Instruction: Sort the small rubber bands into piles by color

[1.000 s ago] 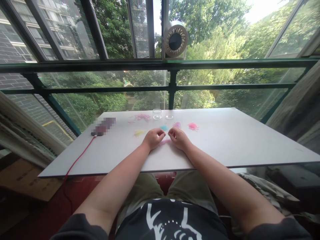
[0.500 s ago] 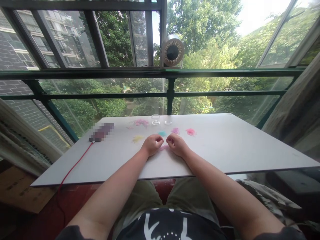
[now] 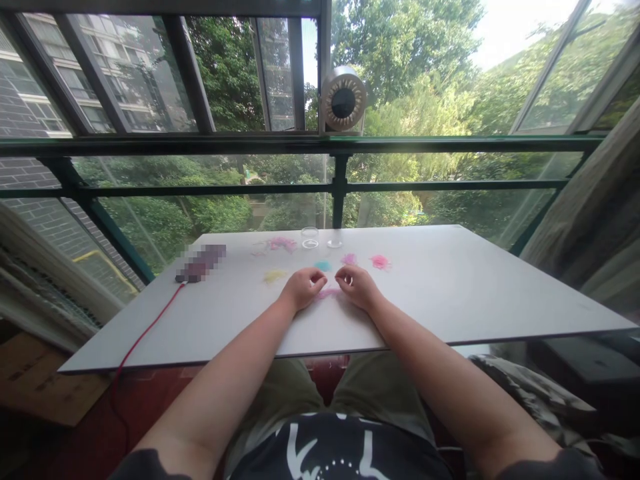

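My left hand (image 3: 303, 289) and my right hand (image 3: 359, 287) rest near the front middle of a white table (image 3: 210, 323). Thumb and index finger are pinched together on each; what they hold, if anything, is too small to make out. Between and just below the fingertips lies a pinkish-purple pile (image 3: 329, 293) of thin, stringy bits, partly covered by the hands. Just beyond my hands sit a teal pile (image 3: 323, 265) and a purple pile (image 3: 349, 259). To the right is a pink-red pile (image 3: 381, 261), and a yellow pile (image 3: 273, 275) lies left of my left hand.
At the table's back stand a clear round container (image 3: 310, 239) and a small clear dish (image 3: 335, 244), with a scattered pink-purple pile (image 3: 281, 244) to their left. A blurred-out dark device (image 3: 201, 263) trails a red cable (image 3: 150, 325) over the front edge. Windows and a green railing (image 3: 240, 191) lie behind.
The gap between my fingertips has widened slightly, with my right hand a little further right. The view has shifted slightly; the piles and containers stay in place.
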Available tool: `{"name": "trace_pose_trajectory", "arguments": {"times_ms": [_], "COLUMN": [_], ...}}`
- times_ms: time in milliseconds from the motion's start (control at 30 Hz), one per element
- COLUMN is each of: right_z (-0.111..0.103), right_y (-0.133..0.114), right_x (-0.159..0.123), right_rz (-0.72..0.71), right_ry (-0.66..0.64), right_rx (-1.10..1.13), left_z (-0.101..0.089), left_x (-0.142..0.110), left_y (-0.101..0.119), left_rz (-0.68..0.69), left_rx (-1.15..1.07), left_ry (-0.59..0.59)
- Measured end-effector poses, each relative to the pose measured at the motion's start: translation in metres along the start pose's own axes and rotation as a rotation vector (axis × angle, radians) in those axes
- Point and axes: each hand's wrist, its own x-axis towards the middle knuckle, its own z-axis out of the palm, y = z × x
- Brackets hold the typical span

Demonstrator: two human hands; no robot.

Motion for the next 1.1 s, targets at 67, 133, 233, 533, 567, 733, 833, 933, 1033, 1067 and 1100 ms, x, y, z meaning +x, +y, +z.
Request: {"name": "trace_pose_trajectory", "arguments": {"times_ms": [67, 133, 233, 533, 567, 733, 833, 933, 1033, 1067, 1100], "right_z": [-0.008, -0.016, -0.024, -0.019, -0.018, -0.019, -0.021, -0.021, -0.019, -0.018, -0.017], "right_y": [0.008, 0.019, 0.033, 0.037, 0.037, 0.036, 0.034, 0.031, 0.029, 0.028, 0.029], "right_x": [0.001, 0.002, 0.004, 0.015, 0.017, 0.018, 0.013, 0.009, 0.007, 0.008, 0.009], "right_rz": [0.080, 0.180, 0.301, 0.381, 0.379, 0.365, 0.341, 0.280, 0.230, 0.226, 0.228], "right_ry": [0.050, 0.105, 0.129, 0.036, 0.028, 0.006, 0.008, -0.025, -0.072, -0.080, -0.084], "right_rx": [-0.055, -0.129, -0.223, -0.351, -0.358, -0.376, -0.374, -0.359, -0.351, -0.355, -0.361], "left_z": [0.000, -0.001, -0.001, -0.001, -0.001, -0.002, -0.002, -0.002, -0.002, -0.001, -0.001], "left_x": [0.000, -0.001, -0.001, 0.000, 0.000, 0.000, -0.001, -0.001, -0.001, 0.000, 0.000], "left_y": [0.000, 0.000, 0.000, 0.000, 0.000, 0.001, 0.002, 0.002, 0.001, 0.001, 0.000], "left_rz": [-0.021, -0.041, -0.057, -0.066, -0.065, -0.067, -0.067, -0.066, -0.062, -0.061, -0.062], "left_rx": [-0.001, -0.001, -0.003, 0.005, 0.005, 0.004, 0.001, 0.001, 0.005, 0.006, 0.007], "left_ry": [0.010, 0.017, 0.013, -0.001, -0.002, -0.003, -0.003, -0.004, -0.002, -0.001, 0.000]}}
